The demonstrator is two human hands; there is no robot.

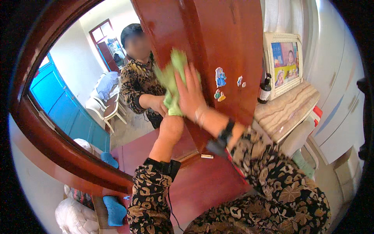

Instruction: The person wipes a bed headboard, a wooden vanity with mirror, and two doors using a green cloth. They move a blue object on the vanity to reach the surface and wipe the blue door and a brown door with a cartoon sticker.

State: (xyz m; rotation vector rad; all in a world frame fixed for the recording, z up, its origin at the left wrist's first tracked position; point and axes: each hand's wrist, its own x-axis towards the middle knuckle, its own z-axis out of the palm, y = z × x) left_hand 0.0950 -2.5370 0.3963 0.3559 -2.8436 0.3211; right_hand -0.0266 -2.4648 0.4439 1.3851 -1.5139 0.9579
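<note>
A light green cloth (172, 82) lies bunched against a mirror and the reddish-brown wooden panel (201, 38) beside it. My right hand (191, 93) presses on the cloth with its fingers stretched upward, slightly blurred. Below it, my left hand (172, 124) is bent at the wrist and meets the cloth's lower end. Its fingers are hidden, so its grip on the cloth is unclear. In the mirror (128, 131) appear a person in a patterned top, a hand by the cloth, white chairs and a blue door. Small figure stickers (220, 77) dot the panel right of my hand.
A dark red tabletop (204, 181) lies beneath my arms, with a small white strip (207, 156) on it. To the right, a marble-patterned ledge (286, 108) bears a framed photo (270, 87) and a dark pump bottle (265, 89). A blue object (114, 210) is lower left.
</note>
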